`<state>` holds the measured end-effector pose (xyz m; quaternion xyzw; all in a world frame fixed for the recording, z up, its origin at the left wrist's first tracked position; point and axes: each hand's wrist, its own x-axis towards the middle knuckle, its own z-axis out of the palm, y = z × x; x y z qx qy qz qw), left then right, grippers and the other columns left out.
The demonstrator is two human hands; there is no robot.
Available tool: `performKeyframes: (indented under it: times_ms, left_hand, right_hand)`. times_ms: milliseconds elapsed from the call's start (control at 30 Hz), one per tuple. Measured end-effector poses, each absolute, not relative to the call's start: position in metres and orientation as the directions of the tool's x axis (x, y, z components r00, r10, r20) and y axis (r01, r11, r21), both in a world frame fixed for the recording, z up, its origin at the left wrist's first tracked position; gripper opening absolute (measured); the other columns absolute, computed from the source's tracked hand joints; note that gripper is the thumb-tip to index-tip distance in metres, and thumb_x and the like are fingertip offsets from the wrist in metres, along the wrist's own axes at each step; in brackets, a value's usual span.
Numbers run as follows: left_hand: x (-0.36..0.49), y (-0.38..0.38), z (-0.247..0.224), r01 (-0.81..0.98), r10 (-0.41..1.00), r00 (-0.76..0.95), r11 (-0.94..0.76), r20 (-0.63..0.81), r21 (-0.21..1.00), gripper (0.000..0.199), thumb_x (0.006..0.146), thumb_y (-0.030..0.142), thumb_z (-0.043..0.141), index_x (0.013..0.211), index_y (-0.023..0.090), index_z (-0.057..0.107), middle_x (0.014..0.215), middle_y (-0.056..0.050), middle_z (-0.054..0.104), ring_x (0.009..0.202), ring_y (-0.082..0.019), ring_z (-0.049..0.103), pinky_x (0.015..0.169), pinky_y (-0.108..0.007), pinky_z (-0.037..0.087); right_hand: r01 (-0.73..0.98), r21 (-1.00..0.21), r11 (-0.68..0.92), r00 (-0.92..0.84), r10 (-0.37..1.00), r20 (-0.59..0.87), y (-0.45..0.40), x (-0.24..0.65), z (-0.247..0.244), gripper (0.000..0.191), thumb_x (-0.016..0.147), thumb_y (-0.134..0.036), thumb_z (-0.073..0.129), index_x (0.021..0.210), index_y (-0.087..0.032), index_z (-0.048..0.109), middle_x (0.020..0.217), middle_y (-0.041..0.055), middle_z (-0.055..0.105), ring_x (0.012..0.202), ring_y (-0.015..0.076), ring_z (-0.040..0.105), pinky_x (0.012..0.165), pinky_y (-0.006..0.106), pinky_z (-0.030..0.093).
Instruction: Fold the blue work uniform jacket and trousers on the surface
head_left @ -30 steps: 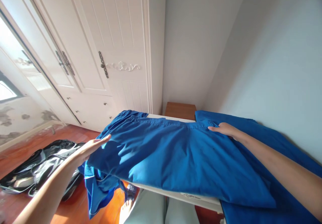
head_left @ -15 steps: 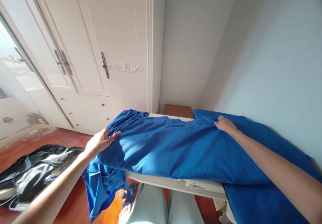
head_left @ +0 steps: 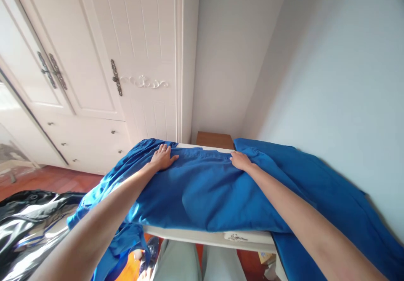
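Observation:
A large blue garment [head_left: 202, 196] is spread over a narrow white table [head_left: 208, 236], with a stitched band along its far edge. My left hand [head_left: 162, 158] rests on the cloth near that edge, fingers spread and flat. At the band's right part, my right hand [head_left: 241, 161] has its fingers closed on the edge of the garment. Bunched cloth lies beyond my left hand and hangs off the table's left end. More blue fabric [head_left: 309, 175] stretches to the right along the wall; where one piece ends and another begins I cannot tell.
A white wardrobe [head_left: 151, 28] stands ahead on the left. Behind the table sits a brown wooden box-like piece [head_left: 214, 138]. Shiny black bags or wrapped items [head_left: 38, 222] lie on the reddish floor [head_left: 72, 180] at left. A grey wall [head_left: 347, 83] borders the right.
My left hand has moved right and away from me, from the garment's left side to near its far band. My right hand has shifted left along the band. The view has turned slightly right.

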<state>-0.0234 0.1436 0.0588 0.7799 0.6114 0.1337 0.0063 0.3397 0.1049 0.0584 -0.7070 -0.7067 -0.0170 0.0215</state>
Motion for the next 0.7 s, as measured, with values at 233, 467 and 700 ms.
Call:
performKeyframes:
  times_ms: [233,467,700]
  left_hand:
    - [-0.051,0.180,0.066,0.957,0.979,-0.122,0.073,0.163,0.279,0.051,0.073,0.052,0.066,0.108,0.014,0.067,0.114,-0.024,0.069,0.112,-0.045,0.061,0.085,-0.053,0.051]
    - [-0.073,0.199,0.092,0.885,0.953,-0.243,0.140,0.184,0.444,0.033,0.084,0.050,0.056,0.083,0.019,0.067,0.082,-0.009,0.069,0.078,-0.026,0.065,0.062,-0.034,0.047]
    - [-0.057,0.193,0.072,0.873,0.890,-0.329,0.159,0.316,0.462,0.035,0.087,0.046,0.050,0.100,0.020,0.069,0.104,-0.015,0.070,0.098,-0.034,0.063,0.073,-0.042,0.047]
  right_hand:
    - [0.975,-0.022,-0.219,0.220,0.964,0.151,0.130,0.398,0.074,0.043,0.090,-0.032,0.060,0.128,-0.011,0.058,0.138,0.0252,0.054,0.133,0.0362,0.047,0.108,0.053,0.036]
    - [0.933,-0.195,-0.304,0.335,0.930,0.154,0.133,0.462,0.090,0.034,0.083,-0.037,0.068,0.110,-0.017,0.069,0.105,0.0104,0.073,0.096,0.0239,0.070,0.080,0.030,0.053]
    - [0.927,-0.223,-0.302,0.356,0.896,0.267,0.125,0.443,0.061,0.036,0.090,-0.036,0.062,0.120,-0.015,0.063,0.117,0.0129,0.067,0.109,0.0241,0.063,0.092,0.031,0.048]
